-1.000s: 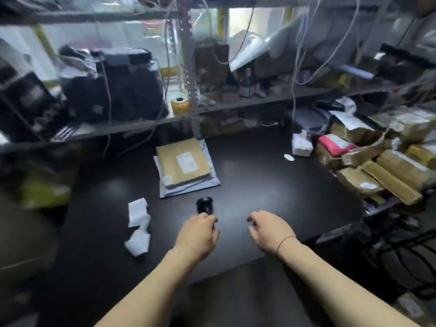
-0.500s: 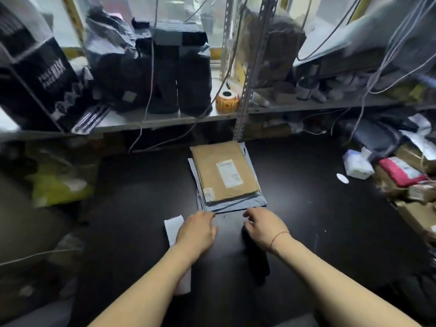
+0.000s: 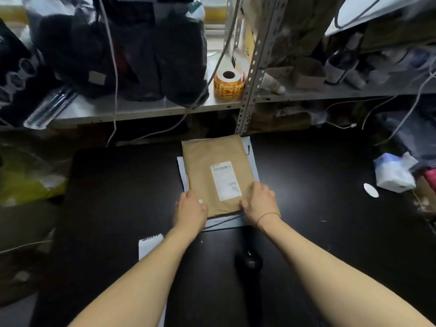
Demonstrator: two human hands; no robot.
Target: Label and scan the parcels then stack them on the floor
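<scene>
Brown parcel: one, laid flat at the far middle of the black table, stacked on pale mailers whose number cannot be told. One white label is borne on its top face. Its near-left corner is gripped by the left hand, its near-right corner by the right hand, thumb on top. Handling advised: both corners are best raised together, the parcel kept level and the mailers left behind. One black scanner is laid between the forearms. One loose slip is seen by the left forearm, and one sticker roll on the shelf.
</scene>
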